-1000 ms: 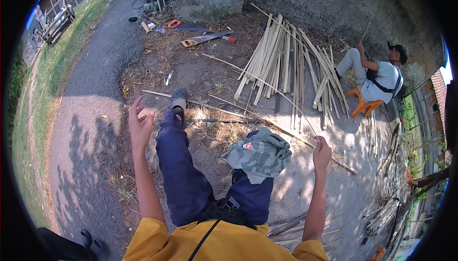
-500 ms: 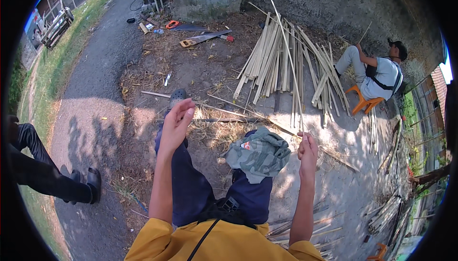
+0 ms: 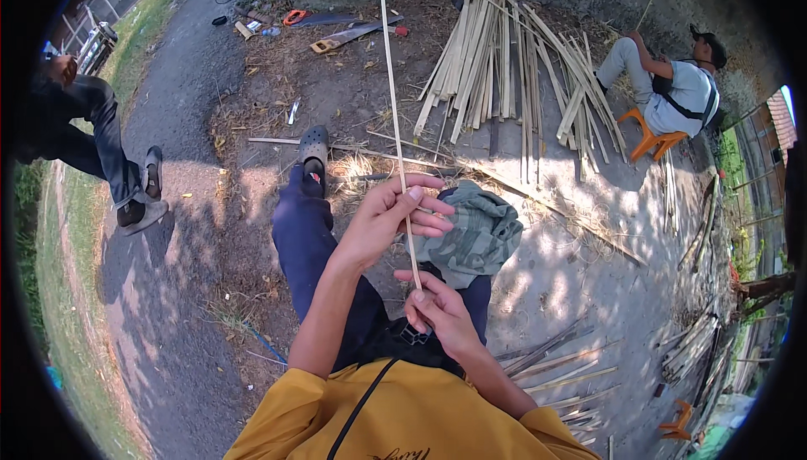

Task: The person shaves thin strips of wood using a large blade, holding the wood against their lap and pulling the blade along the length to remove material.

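Note:
A long, thin bamboo strip point(image 3: 389, 65) stands in front of me and runs out past the top edge of the view. My right hand point(image 3: 439, 313) pinches its lower end, close to my lap. Higher up, my left hand point(image 3: 382, 223) has the strip between its thumb and fingers, with the other fingers stretched out to the right. A camouflage-patterned cloth point(image 3: 479, 233) lies over my right knee, behind the hands and partly hidden by the left fingers.
Ahead lies a pile of bamboo strips point(image 3: 487, 56), with handsaws point(image 3: 345, 37) to its left. A person point(image 3: 677, 90) sits on an orange stool point(image 3: 646, 136) at the right, holding a thin stick. At the left, another person's legs point(image 3: 105, 124) show. More strips point(image 3: 572, 376) lie at my right.
My right hand has come inward to my lap with the strip's lower end. The left hand has moved right and taken hold of the strip. The person at the left has shifted their legs.

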Motion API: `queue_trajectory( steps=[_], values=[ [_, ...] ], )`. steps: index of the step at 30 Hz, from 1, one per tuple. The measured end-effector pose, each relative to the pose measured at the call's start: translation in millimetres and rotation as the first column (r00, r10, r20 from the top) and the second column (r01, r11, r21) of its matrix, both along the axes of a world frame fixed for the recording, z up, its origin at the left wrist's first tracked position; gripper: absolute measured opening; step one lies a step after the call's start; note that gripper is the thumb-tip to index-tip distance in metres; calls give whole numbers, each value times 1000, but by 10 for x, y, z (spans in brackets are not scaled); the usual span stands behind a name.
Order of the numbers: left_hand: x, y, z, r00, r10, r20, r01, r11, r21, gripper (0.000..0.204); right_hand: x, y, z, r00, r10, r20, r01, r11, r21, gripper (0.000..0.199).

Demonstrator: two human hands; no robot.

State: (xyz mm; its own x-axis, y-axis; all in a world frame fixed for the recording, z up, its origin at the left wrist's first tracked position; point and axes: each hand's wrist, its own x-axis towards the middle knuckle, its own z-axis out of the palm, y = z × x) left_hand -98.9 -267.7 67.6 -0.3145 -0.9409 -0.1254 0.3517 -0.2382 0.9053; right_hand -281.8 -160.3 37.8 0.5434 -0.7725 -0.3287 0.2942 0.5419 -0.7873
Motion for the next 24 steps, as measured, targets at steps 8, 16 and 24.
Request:
queue_trajectory(
  steps=[8, 16, 24],
  values=[
    [22, 29, -12, 986, 0, -169, -11, 998, -66, 42, -274, -62, -4, 989, -8, -145, -14, 989, -149, 38],
    [180, 110, 102, 991, -5, -131, -4, 998, -69, 45, -402, -140, 86, 964, -184, -192, 129, 955, -266, 35],
    [217, 153, 161, 986, 11, -167, -34, 990, -138, 49, -438, -125, 157, 958, -215, -192, 160, 950, -267, 32]
  ],
)
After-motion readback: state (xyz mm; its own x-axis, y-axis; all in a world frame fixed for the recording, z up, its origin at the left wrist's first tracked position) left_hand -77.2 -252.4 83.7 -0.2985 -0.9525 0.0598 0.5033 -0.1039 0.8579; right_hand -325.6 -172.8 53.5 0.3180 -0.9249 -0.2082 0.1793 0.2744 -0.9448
